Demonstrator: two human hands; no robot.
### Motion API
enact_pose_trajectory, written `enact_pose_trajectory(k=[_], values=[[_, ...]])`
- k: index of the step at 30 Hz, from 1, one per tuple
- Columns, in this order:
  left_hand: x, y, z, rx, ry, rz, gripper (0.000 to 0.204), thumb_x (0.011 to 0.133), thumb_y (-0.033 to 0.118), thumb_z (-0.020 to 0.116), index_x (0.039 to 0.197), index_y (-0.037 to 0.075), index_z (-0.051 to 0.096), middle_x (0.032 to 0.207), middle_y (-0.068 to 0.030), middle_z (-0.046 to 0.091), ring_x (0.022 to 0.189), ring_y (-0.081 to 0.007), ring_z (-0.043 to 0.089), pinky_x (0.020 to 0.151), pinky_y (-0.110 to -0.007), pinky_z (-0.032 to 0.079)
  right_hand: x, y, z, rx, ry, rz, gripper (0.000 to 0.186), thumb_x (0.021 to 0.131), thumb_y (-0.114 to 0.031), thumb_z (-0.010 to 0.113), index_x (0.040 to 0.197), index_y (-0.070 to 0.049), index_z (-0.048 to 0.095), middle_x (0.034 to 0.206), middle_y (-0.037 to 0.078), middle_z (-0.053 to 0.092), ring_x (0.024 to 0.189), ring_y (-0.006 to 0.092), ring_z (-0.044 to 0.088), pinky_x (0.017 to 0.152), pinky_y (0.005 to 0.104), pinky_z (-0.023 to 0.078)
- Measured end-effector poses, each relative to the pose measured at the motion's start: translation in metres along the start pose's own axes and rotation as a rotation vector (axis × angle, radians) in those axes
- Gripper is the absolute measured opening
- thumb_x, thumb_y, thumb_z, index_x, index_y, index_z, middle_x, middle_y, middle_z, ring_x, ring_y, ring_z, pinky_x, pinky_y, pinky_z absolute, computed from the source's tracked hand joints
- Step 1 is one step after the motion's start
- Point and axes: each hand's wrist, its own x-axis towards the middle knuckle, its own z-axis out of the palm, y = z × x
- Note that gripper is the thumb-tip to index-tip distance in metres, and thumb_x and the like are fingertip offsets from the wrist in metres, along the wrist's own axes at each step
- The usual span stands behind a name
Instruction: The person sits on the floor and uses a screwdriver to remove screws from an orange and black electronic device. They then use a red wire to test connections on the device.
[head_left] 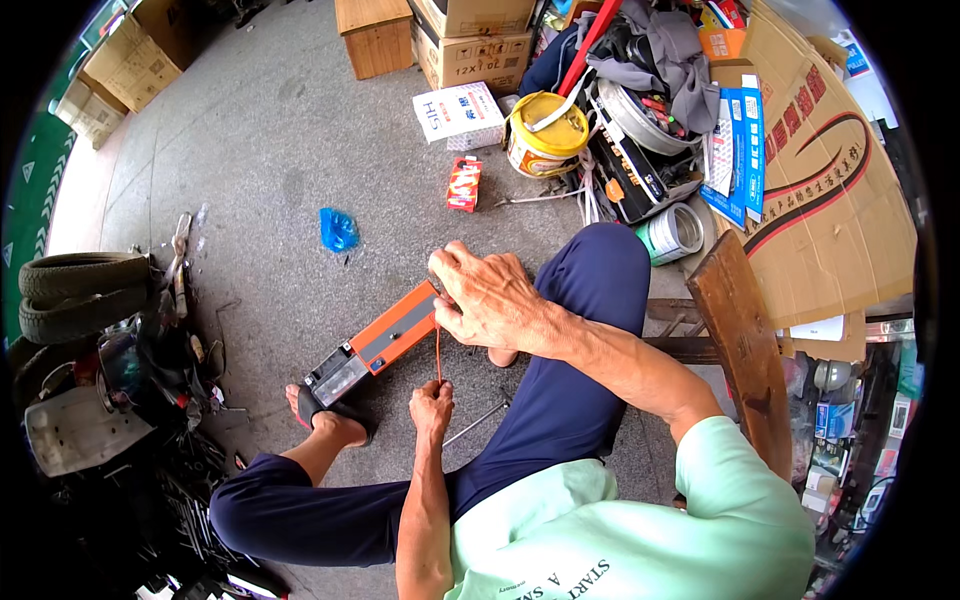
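Note:
A long orange and grey box-shaped device (395, 330) slants across the middle, its clear-windowed lower end beside my sandalled foot (335, 425). My right hand (495, 300) is closed around its upper end, fingers bent and thumb on the near side. From beside that thumb a thin orange wire (438, 355) runs down to my left hand (432, 408), which pinches it. The hand covers the upper end of the device, so where the wire starts is hidden. Near my left hand a thin metal rod (475, 423) lies on the floor.
Ahead on the grey floor lie a crumpled blue plastic bag (338, 230) and a small red box (464, 184). A yellow-lidded bucket (547, 135) stands by piled clutter. Stacked tyres (82, 290) are at left; a wooden board (742, 350) and large cardboard (830, 200) at right.

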Motion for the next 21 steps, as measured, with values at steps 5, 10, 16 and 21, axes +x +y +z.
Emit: enact_pose_trajectory(k=[5, 10, 16, 21], values=[[0.006, -0.018, -0.001, 0.023, 0.015, 0.008, 0.026, 0.081, 0.024, 0.060, 0.090, 0.002, 0.069, 0.065, -0.0124, 0.066, 0.062, -0.0218, 0.066, 0.064, -0.034, 0.051, 0.007, -0.007, -0.004, 0.078, -0.109, 0.104, 0.037, 0.083, -0.027, 0.060, 0.103, 0.001, 0.046, 0.082, 0.020, 0.060, 0.067, 0.0322, 0.063, 0.060, 0.0436, 0.048], [0.005, -0.015, -0.001, 0.034, 0.001, -0.009, 0.027, 0.080, 0.026, 0.060, 0.090, 0.003, 0.069, 0.066, -0.0134, 0.066, 0.063, -0.0229, 0.066, 0.065, -0.035, 0.050, 0.000, -0.004, 0.001, -0.020, 0.016, -0.035, 0.035, 0.082, -0.023, 0.062, 0.102, 0.000, 0.044, 0.090, 0.016, 0.055, 0.064, 0.0311, 0.062, 0.052, 0.0399, 0.047], [0.004, -0.014, 0.001, 0.048, -0.003, -0.012, 0.027, 0.080, 0.026, 0.059, 0.090, 0.003, 0.069, 0.066, -0.0132, 0.065, 0.065, -0.0248, 0.066, 0.065, -0.036, 0.050, 0.000, -0.003, 0.004, -0.043, 0.072, -0.090, 0.033, 0.079, -0.014, 0.062, 0.104, 0.001, 0.046, 0.089, 0.015, 0.056, 0.064, 0.0314, 0.063, 0.054, 0.0402, 0.049], [0.008, -0.021, 0.003, 0.076, -0.007, -0.015, 0.027, 0.080, 0.027, 0.060, 0.090, 0.003, 0.069, 0.067, -0.0141, 0.065, 0.067, -0.0273, 0.066, 0.067, -0.037, 0.050, 0.002, -0.002, 0.004, -0.002, 0.009, -0.052, 0.034, 0.077, -0.011, 0.062, 0.105, 0.000, 0.046, 0.089, 0.015, 0.056, 0.065, 0.0313, 0.063, 0.056, 0.0423, 0.050]])
